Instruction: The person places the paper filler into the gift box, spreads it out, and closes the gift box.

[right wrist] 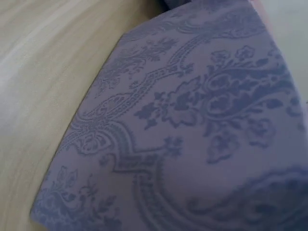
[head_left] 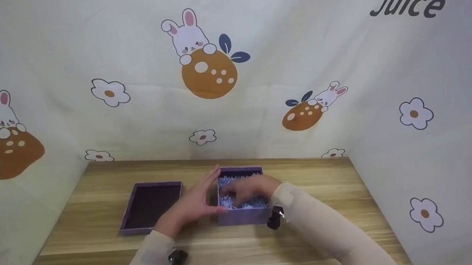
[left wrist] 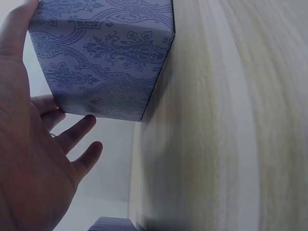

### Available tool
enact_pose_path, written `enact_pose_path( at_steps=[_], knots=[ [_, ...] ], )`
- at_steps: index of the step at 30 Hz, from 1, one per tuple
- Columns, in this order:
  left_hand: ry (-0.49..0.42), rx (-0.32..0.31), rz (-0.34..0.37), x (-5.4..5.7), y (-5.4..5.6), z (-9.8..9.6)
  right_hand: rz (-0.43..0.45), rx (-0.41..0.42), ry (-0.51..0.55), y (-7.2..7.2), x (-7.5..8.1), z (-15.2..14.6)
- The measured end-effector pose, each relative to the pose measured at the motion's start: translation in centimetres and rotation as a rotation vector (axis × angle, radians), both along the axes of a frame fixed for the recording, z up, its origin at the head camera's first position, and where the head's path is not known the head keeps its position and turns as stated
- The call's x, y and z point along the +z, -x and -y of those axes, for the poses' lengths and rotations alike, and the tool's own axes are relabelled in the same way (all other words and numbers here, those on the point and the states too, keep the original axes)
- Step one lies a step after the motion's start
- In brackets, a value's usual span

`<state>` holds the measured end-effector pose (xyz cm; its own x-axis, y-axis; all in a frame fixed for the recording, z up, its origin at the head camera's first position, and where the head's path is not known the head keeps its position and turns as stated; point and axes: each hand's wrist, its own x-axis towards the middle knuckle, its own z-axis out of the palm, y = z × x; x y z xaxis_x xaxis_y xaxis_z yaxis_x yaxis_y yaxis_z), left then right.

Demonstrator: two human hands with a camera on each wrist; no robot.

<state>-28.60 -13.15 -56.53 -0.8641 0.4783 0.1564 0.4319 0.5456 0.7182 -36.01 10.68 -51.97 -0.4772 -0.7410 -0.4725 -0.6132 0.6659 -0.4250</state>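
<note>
A lavender box point(head_left: 243, 217) with a damask pattern stands uncovered on the wooden table, holding pale blue shredded paper point(head_left: 248, 203). My left hand point(head_left: 193, 202) grips its left side, thumb at the near corner and fingers toward the far corner. From the left wrist, the hand point(left wrist: 33, 154) spans the patterned box point(left wrist: 106, 67), with some fingertips spread past its far edge. My right hand point(head_left: 247, 189) reaches inside, fingers bent down into the paper; the fingertips are hidden, so I cannot tell whether they hold anything. The right wrist view shows just the box's side point(right wrist: 192, 120).
Left of the box lies a shallow purple lid point(head_left: 152, 205), its dark inside facing up, partly behind the left hand. A pale curtain point(head_left: 259, 118) printed with rabbits, oranges and flowers encloses the table's back and sides. Small black cameras point(head_left: 178, 257) are strapped to both wrists.
</note>
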Motion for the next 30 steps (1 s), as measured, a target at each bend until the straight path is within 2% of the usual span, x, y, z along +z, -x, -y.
enact_pose_path(
  at_steps=[3,6,10,12,16,23,26,30],
  knots=[
    [-0.007,-0.018,-0.005,0.0,0.1,0.0,0.003,0.059,0.016,0.1,0.7,-0.1],
    [-0.028,-0.027,-0.004,0.0,0.1,0.0,-0.016,0.082,0.032,0.1,2.1,-0.4],
    [-0.032,-0.013,0.009,0.1,0.0,0.1,-0.005,0.028,0.055,0.5,4.3,-0.8],
    [-0.036,-0.01,0.01,0.1,0.0,0.1,0.01,-0.001,0.062,0.9,4.7,-0.7],
    [-0.034,-0.012,0.015,0.0,0.1,0.0,0.023,-0.029,0.021,1.5,4.0,-0.2],
    [-0.031,-0.017,0.012,0.0,0.2,0.0,-0.049,-0.05,-0.09,2.2,1.6,0.7],
    [-0.038,-0.021,0.018,0.1,0.1,0.0,-0.039,-0.059,-0.104,2.2,1.0,0.7],
    [-0.041,-0.022,0.019,0.3,0.0,0.2,-0.049,-0.022,-0.088,2.2,0.6,0.9]
  ],
)
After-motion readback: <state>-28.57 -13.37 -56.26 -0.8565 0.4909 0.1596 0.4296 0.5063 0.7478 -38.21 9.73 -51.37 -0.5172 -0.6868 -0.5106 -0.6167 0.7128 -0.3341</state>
